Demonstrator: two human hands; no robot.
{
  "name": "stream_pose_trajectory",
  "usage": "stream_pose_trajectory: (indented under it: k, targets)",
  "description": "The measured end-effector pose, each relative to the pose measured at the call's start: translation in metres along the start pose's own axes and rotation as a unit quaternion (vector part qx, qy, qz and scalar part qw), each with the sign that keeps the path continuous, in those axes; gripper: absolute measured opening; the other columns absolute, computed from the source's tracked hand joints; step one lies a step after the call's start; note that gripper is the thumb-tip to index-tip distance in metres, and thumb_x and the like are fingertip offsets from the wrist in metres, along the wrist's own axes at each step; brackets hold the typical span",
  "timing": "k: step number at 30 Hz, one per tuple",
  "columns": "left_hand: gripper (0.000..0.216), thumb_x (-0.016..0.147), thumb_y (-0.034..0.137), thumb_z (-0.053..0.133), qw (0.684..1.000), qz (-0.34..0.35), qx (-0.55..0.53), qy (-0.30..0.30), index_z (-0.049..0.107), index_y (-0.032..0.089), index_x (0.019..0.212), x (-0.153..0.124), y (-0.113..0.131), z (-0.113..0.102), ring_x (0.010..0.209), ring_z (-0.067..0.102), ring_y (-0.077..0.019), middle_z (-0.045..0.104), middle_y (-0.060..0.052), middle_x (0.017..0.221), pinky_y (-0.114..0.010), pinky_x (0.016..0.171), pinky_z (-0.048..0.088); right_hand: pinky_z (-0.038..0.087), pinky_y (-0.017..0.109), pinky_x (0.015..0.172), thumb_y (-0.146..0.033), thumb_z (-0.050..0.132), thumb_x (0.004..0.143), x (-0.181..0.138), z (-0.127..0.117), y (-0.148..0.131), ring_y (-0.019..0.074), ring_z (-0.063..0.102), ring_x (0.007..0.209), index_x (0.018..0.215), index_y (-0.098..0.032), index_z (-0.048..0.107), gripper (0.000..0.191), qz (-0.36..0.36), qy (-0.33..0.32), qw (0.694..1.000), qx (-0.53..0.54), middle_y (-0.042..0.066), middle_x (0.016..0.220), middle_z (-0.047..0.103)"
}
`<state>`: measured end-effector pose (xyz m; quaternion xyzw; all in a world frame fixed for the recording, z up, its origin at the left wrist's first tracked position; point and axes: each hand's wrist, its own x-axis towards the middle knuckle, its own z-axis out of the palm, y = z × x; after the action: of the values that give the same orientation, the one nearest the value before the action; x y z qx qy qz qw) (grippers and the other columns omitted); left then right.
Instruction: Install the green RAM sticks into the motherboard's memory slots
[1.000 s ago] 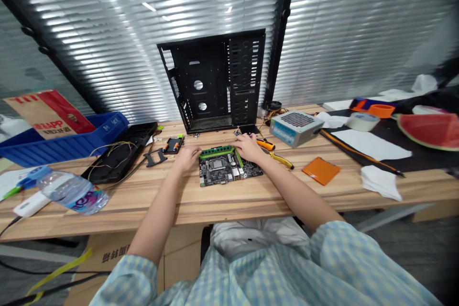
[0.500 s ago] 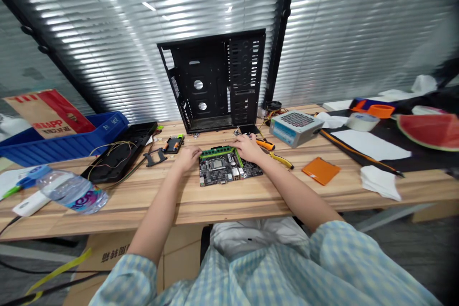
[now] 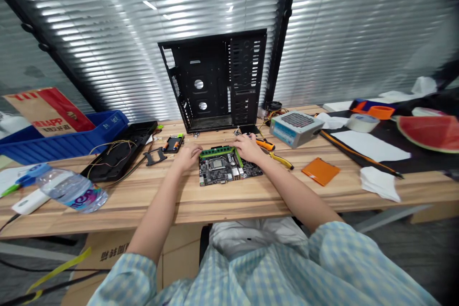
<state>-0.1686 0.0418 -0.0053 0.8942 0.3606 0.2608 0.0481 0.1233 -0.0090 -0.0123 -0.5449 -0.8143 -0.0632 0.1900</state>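
A motherboard (image 3: 211, 175) lies flat on the wooden table in front of me, its metal CPU socket (image 3: 217, 164) facing up. Along its far edge runs a green RAM stick (image 3: 216, 152). My left hand (image 3: 188, 157) has its fingers closed at the stick's left end. At the right end, the fingers of my right hand (image 3: 248, 147) are bent and pressed down; their tips are partly hidden. Whether the stick is fully seated in its slot cannot be made out. Beside my right hand lie an orange-handled tool (image 3: 265, 145) and yellow-handled pliers (image 3: 281, 160).
An open black computer case (image 3: 211, 76) stands behind the board. To the right are a power supply (image 3: 296, 128) and an orange flat pouch (image 3: 320, 170). On the left are a black panel (image 3: 122, 155) with wires, a blue bin (image 3: 64, 143) and a water bottle (image 3: 73, 191).
Both hands stay at the two ends of the RAM stick, with hardly any movement. The view has shifted very slightly.
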Motion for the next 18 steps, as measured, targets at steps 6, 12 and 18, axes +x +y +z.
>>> stream_pose_trajectory:
  k: [6,12,18]
  targets:
    - [0.023,0.090,0.030,0.047,1.000,0.011,0.004,0.000,0.067,0.019,0.091,0.001,0.000,0.001,0.092,0.063,-0.0212,0.071,-0.007,0.094,-0.035,0.087,0.048,0.021,0.042,0.087,-0.014,0.040,0.088,0.000,-0.004,-0.004,0.0254,0.042,0.109,0.119,-0.030,0.067,0.044,0.012,-0.020,1.000,-0.008,0.008,0.119,0.061]
    - [0.018,0.085,0.029,0.052,1.000,0.013,0.002,-0.002,0.066,0.019,0.089,0.001,0.000,0.001,0.091,0.064,-0.0220,0.071,-0.007,0.093,-0.036,0.086,0.049,0.022,0.044,0.088,-0.011,0.039,0.086,0.002,-0.008,-0.005,0.0255,0.043,0.108,0.113,-0.029,0.070,0.045,0.017,-0.034,0.999,-0.008,0.008,0.116,0.063]
    - [0.017,0.083,0.028,0.053,1.000,0.004,-0.003,0.013,0.066,0.019,0.089,0.000,-0.001,0.004,0.092,0.064,-0.0229,0.071,-0.007,0.094,-0.038,0.088,0.049,0.021,0.047,0.090,-0.010,0.040,0.085,0.005,-0.010,-0.007,0.0270,0.042,0.109,0.111,-0.029,0.071,0.044,0.013,-0.049,0.998,-0.031,0.009,0.117,0.062]
